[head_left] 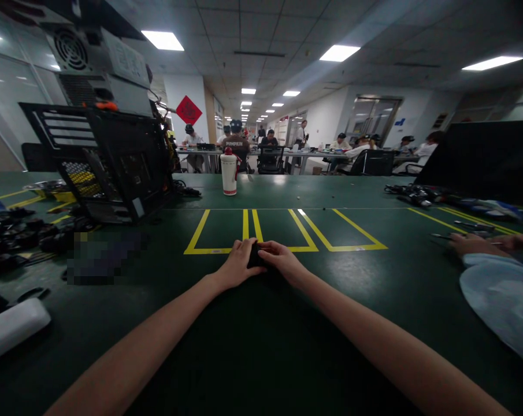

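Note:
My left hand (239,264) is closed on a small black object (255,256) just in front of the yellow tape frames (287,250). From the other side, the fingers of my right hand (281,260) are bent against the same object, with thumb and fingertips close to it. Both hands meet above the green table (226,346). The object is dark and mostly covered by my fingers, so what it is cannot be made out.
On the left stands a black computer case (114,162) with power supplies on it, near dark cables (18,231) and a white object (14,329). A white bottle (229,173) stands beyond the tape. A person's hands (482,245) are at the right.

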The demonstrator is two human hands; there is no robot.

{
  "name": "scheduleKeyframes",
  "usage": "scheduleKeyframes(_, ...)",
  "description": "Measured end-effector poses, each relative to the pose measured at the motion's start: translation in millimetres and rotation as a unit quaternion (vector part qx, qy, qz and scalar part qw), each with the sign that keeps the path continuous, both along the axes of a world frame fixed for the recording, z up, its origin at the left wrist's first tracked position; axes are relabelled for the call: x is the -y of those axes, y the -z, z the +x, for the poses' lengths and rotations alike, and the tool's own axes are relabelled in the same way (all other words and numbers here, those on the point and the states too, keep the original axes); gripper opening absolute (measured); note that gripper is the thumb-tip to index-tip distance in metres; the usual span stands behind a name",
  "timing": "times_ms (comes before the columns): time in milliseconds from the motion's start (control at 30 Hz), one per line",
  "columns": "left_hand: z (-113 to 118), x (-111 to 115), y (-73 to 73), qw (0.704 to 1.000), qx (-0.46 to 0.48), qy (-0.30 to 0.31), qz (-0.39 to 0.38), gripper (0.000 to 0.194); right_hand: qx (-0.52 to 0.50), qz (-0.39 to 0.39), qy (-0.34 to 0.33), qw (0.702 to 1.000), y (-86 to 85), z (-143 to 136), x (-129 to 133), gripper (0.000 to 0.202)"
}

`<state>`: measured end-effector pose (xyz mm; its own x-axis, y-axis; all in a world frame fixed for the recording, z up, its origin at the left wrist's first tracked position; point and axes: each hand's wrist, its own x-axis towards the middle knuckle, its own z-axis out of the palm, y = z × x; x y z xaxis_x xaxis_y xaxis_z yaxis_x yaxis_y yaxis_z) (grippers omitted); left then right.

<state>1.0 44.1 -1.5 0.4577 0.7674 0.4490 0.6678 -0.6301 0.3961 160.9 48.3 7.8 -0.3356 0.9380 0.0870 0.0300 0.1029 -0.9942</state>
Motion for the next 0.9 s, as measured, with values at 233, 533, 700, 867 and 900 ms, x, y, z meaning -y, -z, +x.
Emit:
scheduleKeyframes(233,-4,27,-6.2,0.995,-0.046,0.063,0.069,0.066,-0.078,0.062,-0.008,0.995,8.3,-1,32,0.026)
scheduleKeyframes(533,-4,28,-7.3,0.996,-0.043,0.057,0.059,0.066,-0.088,0.029,0.03,0.995,5.9,-4,34,0.025)
scheduleKeyframes(700,-3,28,-7.5,0.996,-0.044,0.053,0.056,0.07,-0.086,0.011,0.027,0.996,6.3,-3,32,0.031)
scheduleKeyframes(867,-3,28,-7.3,0.996,-0.042,0.055,0.057,0.068,-0.088,0.014,0.017,0.996,7.1,-1,31,0.029)
scheduleKeyframes(900,-3,28,-7.1,0.996,-0.041,0.055,0.058,0.068,-0.092,0.016,0.016,0.995,7.5,-1,31,0.028)
